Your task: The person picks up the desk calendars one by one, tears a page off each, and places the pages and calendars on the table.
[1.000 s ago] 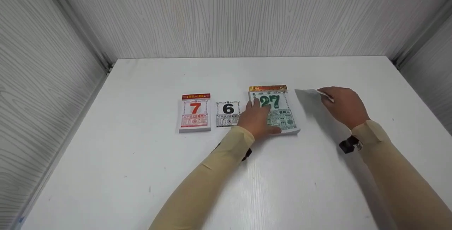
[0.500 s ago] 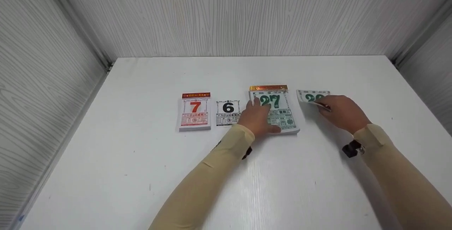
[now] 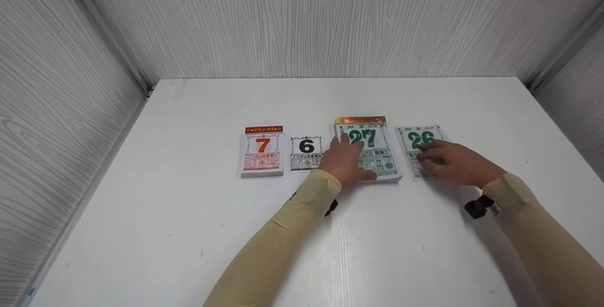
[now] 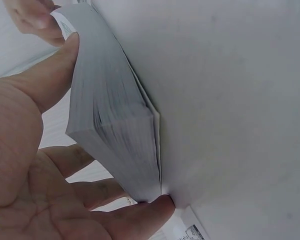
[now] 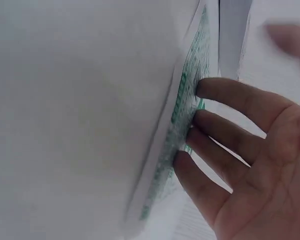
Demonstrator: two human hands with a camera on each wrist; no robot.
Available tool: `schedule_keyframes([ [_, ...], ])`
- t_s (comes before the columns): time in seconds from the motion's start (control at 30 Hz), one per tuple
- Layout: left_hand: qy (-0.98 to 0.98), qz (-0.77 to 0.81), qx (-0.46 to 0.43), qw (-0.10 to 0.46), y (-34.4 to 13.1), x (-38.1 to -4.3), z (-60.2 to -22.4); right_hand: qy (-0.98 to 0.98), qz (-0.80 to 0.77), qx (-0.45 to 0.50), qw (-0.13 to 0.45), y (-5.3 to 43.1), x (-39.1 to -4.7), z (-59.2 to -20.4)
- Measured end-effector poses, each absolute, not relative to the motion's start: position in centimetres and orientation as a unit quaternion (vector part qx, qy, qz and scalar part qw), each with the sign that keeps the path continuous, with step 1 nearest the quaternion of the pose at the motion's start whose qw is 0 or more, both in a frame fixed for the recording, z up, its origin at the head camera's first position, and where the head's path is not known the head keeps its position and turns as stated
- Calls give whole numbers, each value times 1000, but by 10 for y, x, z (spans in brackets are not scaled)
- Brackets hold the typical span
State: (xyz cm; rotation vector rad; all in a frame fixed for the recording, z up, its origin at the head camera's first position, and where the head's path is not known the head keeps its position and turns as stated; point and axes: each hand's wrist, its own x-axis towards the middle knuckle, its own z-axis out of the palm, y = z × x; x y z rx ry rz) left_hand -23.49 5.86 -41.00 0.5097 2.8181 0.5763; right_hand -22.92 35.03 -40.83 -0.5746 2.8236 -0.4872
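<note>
A thick tear-off calendar point(image 3: 389, 156) showing a green 27 lies on the table under a gold header strip. My left hand point(image 3: 343, 161) rests on its lower left part with fingers spread; in the left wrist view the thumb point(image 4: 55, 70) touches the pad's edge and other fingers lie along the opposite side. Right of it, a loose calendar sheet point(image 3: 409, 158) with a green 26 lies flat. The fingertips of my right hand point(image 3: 453, 161) press on this sheet, and in the right wrist view the thumb point(image 5: 292, 42) is apart from it.
Left of my left hand lies a loose sheet point(image 3: 302, 158) with a black 6. Beside it is a smaller calendar point(image 3: 262, 153) with a red 7 and red header. The white table point(image 3: 188, 231) meets grained panels at the back and sides.
My right hand has lowered the sheet from upright to flat on the table and loosened its pinch, moving slightly nearer to me. The left hand has stayed on the calendar.
</note>
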Motion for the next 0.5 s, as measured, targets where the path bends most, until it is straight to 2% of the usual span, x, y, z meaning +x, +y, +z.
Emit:
schedule_keyframes([
  [0.27, 960, 194, 170, 107, 61, -233, -411, 962, -154, -211, 83, 348, -227, -410],
  [0.5, 945, 258, 169, 106, 53, -229, -408, 963, -146, -211, 86, 345, -229, -404],
])
